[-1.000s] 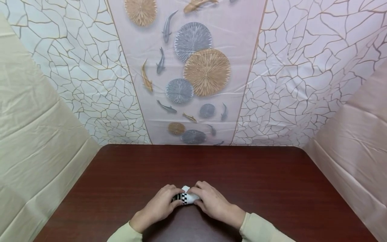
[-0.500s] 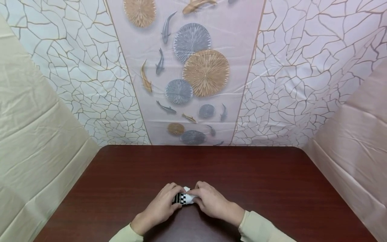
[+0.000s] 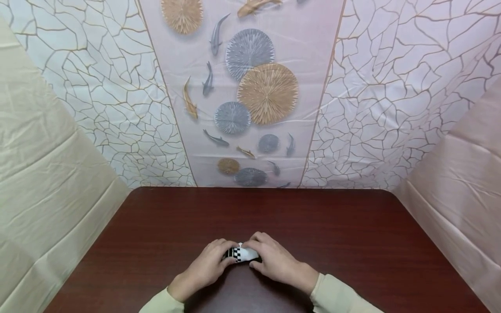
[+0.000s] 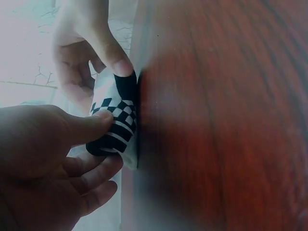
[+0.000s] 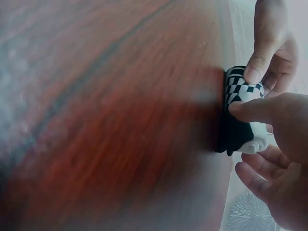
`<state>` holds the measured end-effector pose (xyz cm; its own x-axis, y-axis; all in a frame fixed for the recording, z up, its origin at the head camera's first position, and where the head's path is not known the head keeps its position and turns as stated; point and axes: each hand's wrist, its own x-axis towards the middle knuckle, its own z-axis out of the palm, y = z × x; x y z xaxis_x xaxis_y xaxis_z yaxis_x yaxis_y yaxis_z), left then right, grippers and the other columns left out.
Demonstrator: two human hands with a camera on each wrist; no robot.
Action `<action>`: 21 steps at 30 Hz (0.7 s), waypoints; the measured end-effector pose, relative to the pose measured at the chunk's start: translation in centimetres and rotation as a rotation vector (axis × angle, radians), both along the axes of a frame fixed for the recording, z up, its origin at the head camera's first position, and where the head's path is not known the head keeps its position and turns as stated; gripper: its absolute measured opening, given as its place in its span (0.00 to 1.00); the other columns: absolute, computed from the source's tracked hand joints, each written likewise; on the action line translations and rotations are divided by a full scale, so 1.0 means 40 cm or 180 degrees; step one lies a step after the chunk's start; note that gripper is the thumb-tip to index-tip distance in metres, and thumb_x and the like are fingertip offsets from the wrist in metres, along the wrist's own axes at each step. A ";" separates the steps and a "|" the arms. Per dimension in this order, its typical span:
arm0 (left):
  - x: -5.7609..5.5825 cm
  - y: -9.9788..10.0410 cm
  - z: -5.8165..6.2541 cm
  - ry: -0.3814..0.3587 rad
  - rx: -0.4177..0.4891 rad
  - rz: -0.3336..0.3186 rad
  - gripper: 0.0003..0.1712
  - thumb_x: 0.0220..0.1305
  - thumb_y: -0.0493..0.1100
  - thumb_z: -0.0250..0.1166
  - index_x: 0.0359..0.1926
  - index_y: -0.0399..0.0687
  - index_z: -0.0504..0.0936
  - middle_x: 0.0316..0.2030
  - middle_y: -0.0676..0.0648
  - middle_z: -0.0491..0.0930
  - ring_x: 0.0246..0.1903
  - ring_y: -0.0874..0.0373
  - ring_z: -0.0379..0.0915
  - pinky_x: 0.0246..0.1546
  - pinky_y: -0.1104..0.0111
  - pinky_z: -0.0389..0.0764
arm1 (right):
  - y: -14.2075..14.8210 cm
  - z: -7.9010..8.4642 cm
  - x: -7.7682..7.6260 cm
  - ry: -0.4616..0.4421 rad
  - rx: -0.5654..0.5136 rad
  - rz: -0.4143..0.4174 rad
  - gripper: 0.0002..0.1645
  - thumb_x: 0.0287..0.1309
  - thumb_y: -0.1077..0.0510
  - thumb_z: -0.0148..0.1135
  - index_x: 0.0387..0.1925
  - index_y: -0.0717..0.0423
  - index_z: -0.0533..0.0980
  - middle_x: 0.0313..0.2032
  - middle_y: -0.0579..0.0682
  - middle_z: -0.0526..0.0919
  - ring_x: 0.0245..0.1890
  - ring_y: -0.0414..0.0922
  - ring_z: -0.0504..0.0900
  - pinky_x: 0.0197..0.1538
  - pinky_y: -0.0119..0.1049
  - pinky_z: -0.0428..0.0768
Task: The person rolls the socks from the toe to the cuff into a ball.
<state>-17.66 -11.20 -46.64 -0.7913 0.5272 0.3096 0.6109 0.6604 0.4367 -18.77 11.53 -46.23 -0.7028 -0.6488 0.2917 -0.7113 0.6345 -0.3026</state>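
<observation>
A rolled-up sock, white and black with a checkered band and stripes, lies on the table between both hands. My left hand grips its left end; the left wrist view shows the thumb on the checkered band and the fingers beneath the roll. My right hand holds the other end. In the right wrist view its thumb presses near the black part of the sock, and the other fingers curl at the far side. A white layer of the sock shows at the roll's end. Parts of the roll are hidden behind the fingers.
The dark reddish-brown wooden table extends around the hands. Behind it hangs a patterned cloth with fish and round motifs. Beige cloth closes off the left and right sides.
The right hand's thumb and fingers have shifted slightly on the sock, and its right end looks more tightly rolled. Less of the white tip at the back shows. The left hand has barely moved.
</observation>
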 end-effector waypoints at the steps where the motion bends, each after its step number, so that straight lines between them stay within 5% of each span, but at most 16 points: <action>1: 0.001 -0.001 0.001 -0.0024 -0.0002 0.0007 0.16 0.63 0.39 0.70 0.51 0.44 0.82 0.42 0.51 0.81 0.44 0.57 0.76 0.48 0.57 0.76 | -0.001 -0.001 0.000 0.0003 -0.0013 0.0001 0.25 0.53 0.59 0.76 0.54 0.50 0.80 0.47 0.43 0.76 0.47 0.40 0.75 0.50 0.36 0.77; 11: 0.005 0.005 -0.001 -0.0001 -0.0053 0.0121 0.17 0.62 0.41 0.72 0.52 0.43 0.84 0.43 0.52 0.80 0.45 0.57 0.73 0.49 0.56 0.74 | 0.002 0.000 -0.001 0.0140 -0.0129 0.0123 0.17 0.57 0.62 0.72 0.50 0.51 0.83 0.42 0.44 0.79 0.41 0.39 0.79 0.45 0.37 0.79; 21: 0.005 0.023 -0.012 0.0180 -0.0130 0.0057 0.28 0.50 0.39 0.79 0.53 0.49 0.80 0.43 0.54 0.76 0.44 0.59 0.70 0.46 0.57 0.73 | -0.007 0.014 -0.001 -0.0251 -0.0111 0.0114 0.16 0.60 0.64 0.68 0.50 0.52 0.84 0.37 0.43 0.80 0.36 0.36 0.77 0.40 0.34 0.78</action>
<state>-17.46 -10.29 -47.12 -0.7826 0.5263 0.3324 0.6217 0.6880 0.3743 -18.81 11.26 -45.65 -0.7010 -0.6644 0.2592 -0.7065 0.5970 -0.3801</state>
